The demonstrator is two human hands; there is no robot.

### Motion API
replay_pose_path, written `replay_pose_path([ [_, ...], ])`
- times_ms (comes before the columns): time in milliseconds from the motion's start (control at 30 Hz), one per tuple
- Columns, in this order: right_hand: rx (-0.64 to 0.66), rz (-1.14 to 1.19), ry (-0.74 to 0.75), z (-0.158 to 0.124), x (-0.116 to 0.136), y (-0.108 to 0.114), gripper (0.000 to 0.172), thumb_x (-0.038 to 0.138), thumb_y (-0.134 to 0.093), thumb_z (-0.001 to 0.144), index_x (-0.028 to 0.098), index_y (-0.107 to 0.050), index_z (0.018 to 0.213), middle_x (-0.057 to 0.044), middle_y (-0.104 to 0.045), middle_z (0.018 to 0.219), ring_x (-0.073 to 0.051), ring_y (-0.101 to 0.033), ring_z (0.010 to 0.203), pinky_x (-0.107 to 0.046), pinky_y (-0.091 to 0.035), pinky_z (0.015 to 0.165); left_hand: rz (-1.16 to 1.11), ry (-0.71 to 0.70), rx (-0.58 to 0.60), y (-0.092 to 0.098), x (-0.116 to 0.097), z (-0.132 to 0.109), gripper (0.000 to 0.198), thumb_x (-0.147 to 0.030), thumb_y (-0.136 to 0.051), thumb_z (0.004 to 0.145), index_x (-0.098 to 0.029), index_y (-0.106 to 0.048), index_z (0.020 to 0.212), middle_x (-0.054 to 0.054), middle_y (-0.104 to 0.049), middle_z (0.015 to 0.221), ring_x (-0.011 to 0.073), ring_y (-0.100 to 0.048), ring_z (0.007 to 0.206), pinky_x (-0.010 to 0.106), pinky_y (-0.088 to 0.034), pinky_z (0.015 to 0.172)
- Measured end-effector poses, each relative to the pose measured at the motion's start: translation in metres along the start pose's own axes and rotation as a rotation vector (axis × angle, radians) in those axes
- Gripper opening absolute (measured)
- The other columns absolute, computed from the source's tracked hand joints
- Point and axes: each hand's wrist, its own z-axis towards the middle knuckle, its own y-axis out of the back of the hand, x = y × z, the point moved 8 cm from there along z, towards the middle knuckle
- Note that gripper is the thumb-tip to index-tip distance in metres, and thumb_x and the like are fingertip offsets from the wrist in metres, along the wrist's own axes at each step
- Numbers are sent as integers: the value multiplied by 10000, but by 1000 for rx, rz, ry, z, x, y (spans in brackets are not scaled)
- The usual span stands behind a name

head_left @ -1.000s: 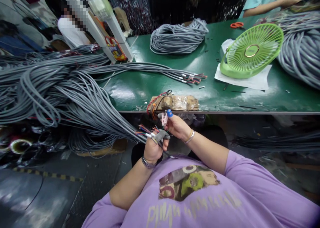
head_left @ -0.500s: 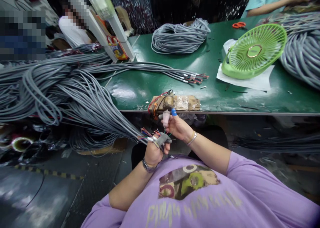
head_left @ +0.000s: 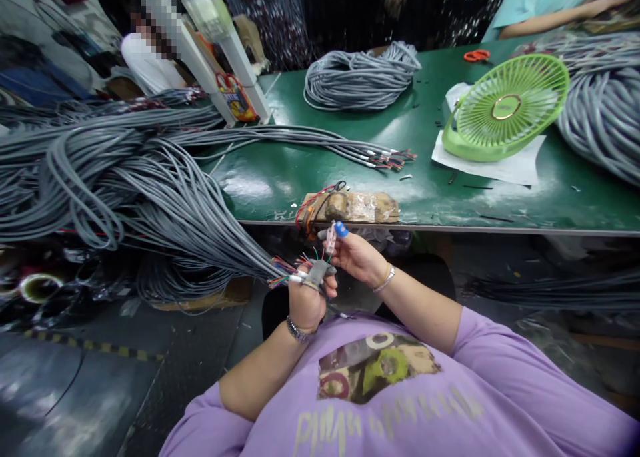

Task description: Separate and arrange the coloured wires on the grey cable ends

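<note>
My left hand (head_left: 306,305) is closed around the end of a grey cable (head_left: 296,279), its thumb side covered by something grey. Thin coloured wires (head_left: 316,253) fan out above that hand. Between the fingertips of my right hand (head_left: 361,259) is a small pale pink connector (head_left: 331,239), held upright just above the wires. One right finger wears a blue finger cot (head_left: 341,229). Whether a wire sits inside the connector is too small to tell. More stripped cable ends (head_left: 280,270) lie just left of my left hand.
A large heap of grey cables (head_left: 125,177) covers the left side. On the green table (head_left: 270,183) are a wooden block fixture (head_left: 370,205), a coiled cable bundle (head_left: 360,77), a green fan (head_left: 507,107) and orange-handled scissors (head_left: 477,55). A co-worker's arm (head_left: 555,20) reaches in at upper right.
The pink connector has turned to show a narrower face, and my right fingers have shifted slightly left. My left hand tilted a little, exposing more coloured wires. The co-worker's hand at upper right moved.
</note>
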Motion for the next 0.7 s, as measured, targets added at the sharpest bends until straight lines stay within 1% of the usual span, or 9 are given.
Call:
replay_pose_path([
  [200, -42, 44, 13, 2, 1, -1, 282, 401, -604, 879, 139, -707, 855, -27, -632, 726, -81, -525, 589, -180, -385, 488, 39, 38, -20, 0, 10, 2, 280, -402, -662, 738, -140, -589, 673, -23, -592, 488, 66, -495, 342, 167, -371, 342],
  [333, -43, 37, 18, 2, 1, -1, 276, 405, -609, 877, 146, -705, 860, -30, -639, 731, -84, -533, 605, -177, -396, 507, 34, 58, -2, -2, 13, 2, 285, -408, -660, 747, -138, -591, 681, -20, -597, 486, 66, -497, 342, 166, -378, 343],
  [433, -33, 40, 0, -1, -1, 1, 342, 485, -601, 860, 156, -694, 871, -29, -639, 739, -92, -530, 614, -186, -391, 508, 17, 34, -10, 0, 10, -1, 283, -407, -658, 747, -142, -589, 674, -15, -606, 487, 71, -506, 344, 168, -384, 341],
  [567, 0, 49, -66, -3, -5, 2, 494, 618, -502, 860, 158, -678, 881, -27, -619, 726, -94, -519, 600, -190, -390, 512, 17, -20, -9, 5, 3, -6, 268, -404, -650, 753, -152, -597, 678, -16, -611, 489, 80, -519, 349, 175, -402, 340],
  [633, 15, 27, -94, -4, -5, 1, 546, 656, -459, 859, 153, -672, 868, -32, -617, 725, -95, -518, 594, -190, -388, 509, 56, -61, -17, 11, 0, -7, 267, -411, -639, 764, -154, -606, 699, -15, -618, 497, 85, -531, 357, 178, -414, 347],
  [700, 18, -11, -100, -4, -3, 0, 557, 664, -451, 857, 150, -667, 848, -36, -621, 727, -94, -507, 579, -192, -380, 499, 134, -124, -44, 18, -5, -5, 270, -421, -630, 773, -156, -616, 728, -12, -630, 514, 92, -549, 368, 182, -430, 356],
])
